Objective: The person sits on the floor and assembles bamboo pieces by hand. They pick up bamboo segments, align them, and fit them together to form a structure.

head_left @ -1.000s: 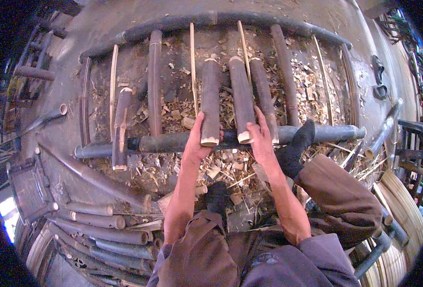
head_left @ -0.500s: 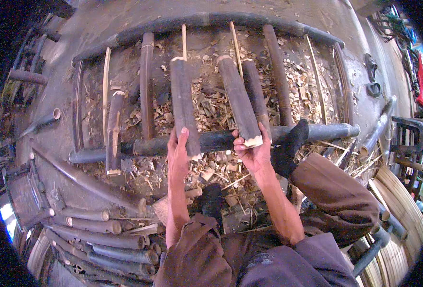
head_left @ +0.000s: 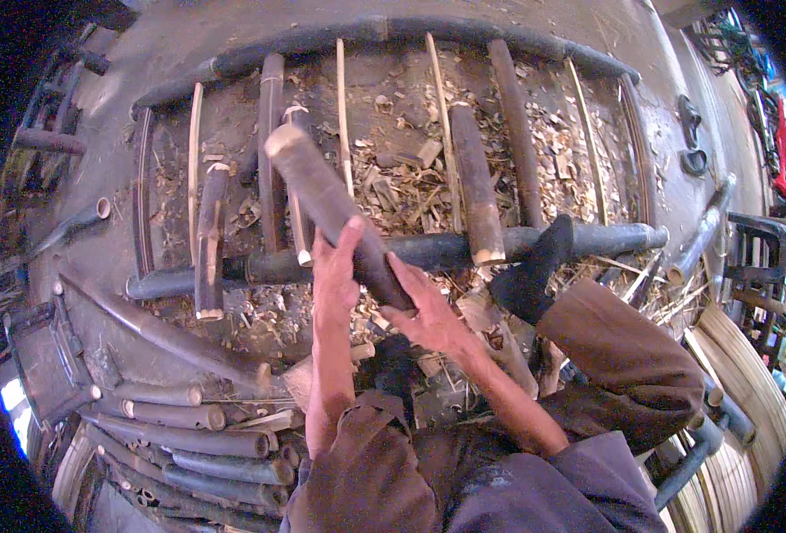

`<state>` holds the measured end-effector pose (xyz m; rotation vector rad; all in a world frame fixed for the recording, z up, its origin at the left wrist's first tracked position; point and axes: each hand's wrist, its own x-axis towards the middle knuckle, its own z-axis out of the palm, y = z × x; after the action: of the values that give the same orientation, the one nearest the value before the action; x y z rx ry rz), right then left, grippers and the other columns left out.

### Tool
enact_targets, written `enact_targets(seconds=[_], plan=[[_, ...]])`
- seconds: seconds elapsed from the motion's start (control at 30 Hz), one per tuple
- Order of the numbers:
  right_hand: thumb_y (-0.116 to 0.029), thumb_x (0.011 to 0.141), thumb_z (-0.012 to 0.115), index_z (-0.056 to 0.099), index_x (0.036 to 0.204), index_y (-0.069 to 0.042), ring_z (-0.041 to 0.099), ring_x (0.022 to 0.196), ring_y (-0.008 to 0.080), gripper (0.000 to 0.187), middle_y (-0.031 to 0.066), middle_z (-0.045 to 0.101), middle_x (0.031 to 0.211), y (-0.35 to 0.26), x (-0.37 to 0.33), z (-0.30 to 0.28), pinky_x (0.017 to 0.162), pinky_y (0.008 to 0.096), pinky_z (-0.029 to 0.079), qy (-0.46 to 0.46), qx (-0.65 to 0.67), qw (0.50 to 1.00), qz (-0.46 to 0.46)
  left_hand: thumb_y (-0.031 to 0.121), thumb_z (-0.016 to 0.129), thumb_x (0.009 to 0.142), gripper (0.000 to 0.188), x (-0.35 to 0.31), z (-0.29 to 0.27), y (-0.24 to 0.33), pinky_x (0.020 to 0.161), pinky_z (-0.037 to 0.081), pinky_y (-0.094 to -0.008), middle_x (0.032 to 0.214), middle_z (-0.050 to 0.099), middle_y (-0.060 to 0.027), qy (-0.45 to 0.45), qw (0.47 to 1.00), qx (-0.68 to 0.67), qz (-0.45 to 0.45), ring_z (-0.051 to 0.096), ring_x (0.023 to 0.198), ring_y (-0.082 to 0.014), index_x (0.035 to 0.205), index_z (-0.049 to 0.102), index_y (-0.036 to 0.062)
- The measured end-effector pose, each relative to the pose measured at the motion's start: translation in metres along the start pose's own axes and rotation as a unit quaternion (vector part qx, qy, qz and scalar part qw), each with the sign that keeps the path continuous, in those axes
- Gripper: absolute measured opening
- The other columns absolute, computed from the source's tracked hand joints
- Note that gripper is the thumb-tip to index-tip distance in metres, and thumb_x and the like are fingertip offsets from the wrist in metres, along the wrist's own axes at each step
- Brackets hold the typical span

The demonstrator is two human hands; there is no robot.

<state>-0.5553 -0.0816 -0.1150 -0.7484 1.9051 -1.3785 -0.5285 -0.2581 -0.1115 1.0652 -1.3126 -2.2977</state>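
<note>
Both my hands hold one dark bamboo piece, lifted and tilted with its cut end up to the left. My left hand grips its side near the lower part. My right hand cups its lower end. Beneath them a long dark bamboo pole lies crosswise. A shorter bamboo piece rests across that pole to the right of my hands. My foot in a dark sock presses on the pole.
A second long pole lies along the far side, with thin slats and half-round pieces between the two. Chips and shavings cover the ground. Cut bamboo sections are stacked at lower left. Woven mats lie at right.
My left hand lifted its bamboo piece off the cross pole and swung it up to the left. My right hand let go of the other piece, which stays on the pole, and moved onto the lifted one.
</note>
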Motion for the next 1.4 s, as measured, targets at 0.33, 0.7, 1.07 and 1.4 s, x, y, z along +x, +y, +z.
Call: enact_targets(seconds=[0.33,0.7,1.07,1.4], plan=[[-0.021,0.077,0.076,0.016,0.149,0.001,0.045,0.129,0.0392,0.096,0.0287,0.039,0.141,-0.014,-0.008,0.042,0.106,0.0425,0.037,0.044,-0.102,0.992,0.051,0.032,0.071,0.083,0.044,-0.004,-0.017,-0.007,0.076,0.053,-0.037,0.089,0.065,-0.0089,0.011,0.998,-0.062,-0.022,0.063,0.083,-0.0205,0.113,0.057,0.0037],[-0.031,0.077,0.076,0.027,0.147,-0.006,0.051,0.124,0.0316,0.089,0.0213,0.049,0.136,-0.005,-0.006,0.027,0.104,0.0409,0.041,-0.03,0.041,0.988,0.143,0.03,0.076,0.079,0.059,-0.008,-0.018,-0.012,0.077,0.053,-0.0372,0.101,0.061,-0.009,-0.003,0.995,-0.078,-0.061,0.063,0.083,-0.0191,0.124,0.048,0.0047],[-0.033,0.087,0.067,0.043,0.137,-0.001,0.052,0.119,0.034,0.064,0.0235,0.053,0.128,-0.016,-0.003,-0.007,0.102,0.0432,0.041,0.038,-0.076,0.996,0.03,0.044,0.064,0.09,0.067,-0.01,-0.015,-0.009,0.095,0.044,-0.036,0.122,0.056,-0.0098,0.056,0.996,0.006,-0.073,0.053,0.108,-0.0197,0.14,0.039,0.0061],[-0.026,0.082,0.07,0.025,0.149,-0.007,0.052,0.112,0.0448,0.083,0.0276,0.052,0.125,0.047,0.037,-0.095,0.098,0.0501,0.041,0.233,-0.315,0.904,0.168,0.038,0.065,0.09,0.056,-0.021,-0.007,-0.014,0.07,0.055,-0.0349,0.101,0.06,-0.0089,0.054,0.996,0.021,-0.071,0.065,0.083,-0.0216,0.132,0.044,0.0069]])
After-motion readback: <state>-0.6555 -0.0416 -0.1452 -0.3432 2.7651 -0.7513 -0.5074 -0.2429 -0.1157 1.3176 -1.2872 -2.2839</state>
